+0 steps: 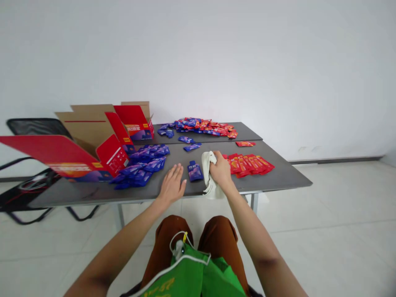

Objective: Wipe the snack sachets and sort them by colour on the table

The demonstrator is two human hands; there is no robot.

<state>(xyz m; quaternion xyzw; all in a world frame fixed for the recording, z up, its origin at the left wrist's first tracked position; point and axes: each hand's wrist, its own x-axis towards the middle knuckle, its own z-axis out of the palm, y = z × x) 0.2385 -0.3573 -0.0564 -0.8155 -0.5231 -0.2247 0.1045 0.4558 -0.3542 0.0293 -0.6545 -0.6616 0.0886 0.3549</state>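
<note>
My left hand lies flat on the dark tabletop with its fingers stretched out, holding nothing. Just right of it, a single purple pouch with a spout rests on the table. My right hand grips a white cloth, which hangs down toward the table's front edge beside that pouch. A row of overlapping red pouches lies to the right of my right hand. On the left, next to the boxes, overlapping purple pouches are stacked in rows.
Open red-and-purple cardboard boxes stand along the table's left side. At the back is a mixed heap of purple and red pouches. Two loose purple pouches and a red one lie before it. A black chair stands left.
</note>
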